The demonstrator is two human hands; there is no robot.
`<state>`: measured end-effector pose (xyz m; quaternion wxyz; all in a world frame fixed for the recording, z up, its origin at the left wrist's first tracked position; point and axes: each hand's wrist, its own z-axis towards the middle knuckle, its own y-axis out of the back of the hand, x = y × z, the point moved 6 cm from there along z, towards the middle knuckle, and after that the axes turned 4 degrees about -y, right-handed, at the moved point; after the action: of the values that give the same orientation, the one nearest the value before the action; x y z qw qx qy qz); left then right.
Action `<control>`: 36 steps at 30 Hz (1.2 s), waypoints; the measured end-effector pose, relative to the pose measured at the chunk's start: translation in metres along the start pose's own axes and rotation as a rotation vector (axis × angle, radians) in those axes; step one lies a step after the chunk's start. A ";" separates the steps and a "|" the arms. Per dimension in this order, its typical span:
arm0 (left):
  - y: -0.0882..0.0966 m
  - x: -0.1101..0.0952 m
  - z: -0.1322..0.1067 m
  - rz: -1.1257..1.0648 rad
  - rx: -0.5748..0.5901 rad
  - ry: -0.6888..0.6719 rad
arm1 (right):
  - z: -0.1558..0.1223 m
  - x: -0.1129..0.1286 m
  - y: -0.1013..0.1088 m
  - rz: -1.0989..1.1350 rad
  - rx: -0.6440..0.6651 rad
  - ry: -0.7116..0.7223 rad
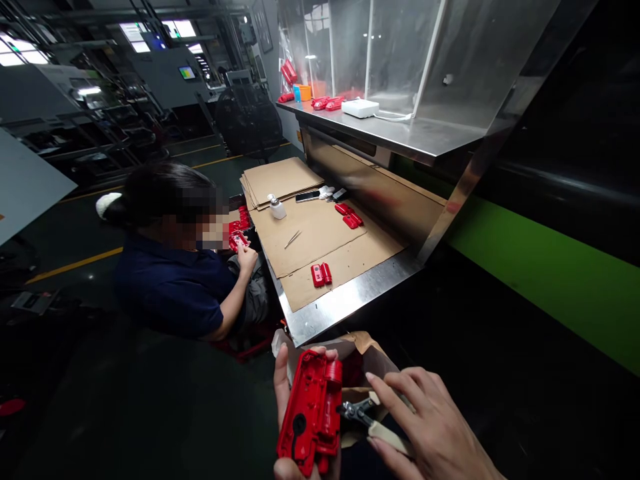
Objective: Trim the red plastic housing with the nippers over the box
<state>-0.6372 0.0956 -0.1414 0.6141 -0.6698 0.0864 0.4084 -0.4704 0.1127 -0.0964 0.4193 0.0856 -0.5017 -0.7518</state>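
My left hand (283,400) grips a red plastic housing (311,413) at the bottom of the view, its hollow inside facing up. My right hand (430,427) holds small cutters (361,413) with pale handles, the metal jaws touching the housing's right edge. Under both hands lies an open cardboard box lined with a plastic bag (367,353). A red moulded part (321,274) rests near the front edge of the steel table (345,303). Another pair of red parts (349,216) lies farther back on the cardboard sheets (320,233).
A seated person in a dark blue shirt (173,287) at the table's left holds a red part (238,239). On the cardboard lie tweezers (293,239), a white pump bottle (277,207) and a phone (307,196). An upper steel shelf (400,133) carries red parts and a white box (360,107).
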 end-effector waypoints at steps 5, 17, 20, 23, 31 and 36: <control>-0.017 0.001 -0.006 -0.055 0.015 -0.051 | -0.001 0.001 0.000 0.081 0.024 -0.035; 0.057 0.027 0.028 -0.180 -0.051 0.523 | -0.012 -0.014 0.003 0.202 -0.046 -0.116; 0.042 0.024 0.028 -0.241 0.075 0.586 | -0.011 -0.017 0.008 0.190 -0.045 -0.126; 0.018 0.018 0.023 -0.348 0.226 0.540 | -0.006 -0.018 0.013 0.172 -0.043 -0.120; 0.036 0.030 -0.002 -0.381 -0.215 0.556 | 0.022 -0.008 0.011 0.285 0.108 -0.184; 0.022 0.032 -0.006 -0.287 -0.291 0.516 | 0.030 -0.003 0.007 0.381 0.173 -0.275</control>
<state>-0.6274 0.0976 -0.1792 0.5212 -0.8372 0.0843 0.1426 -0.4814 0.1345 -0.0774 0.4722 -0.0781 -0.6236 -0.6181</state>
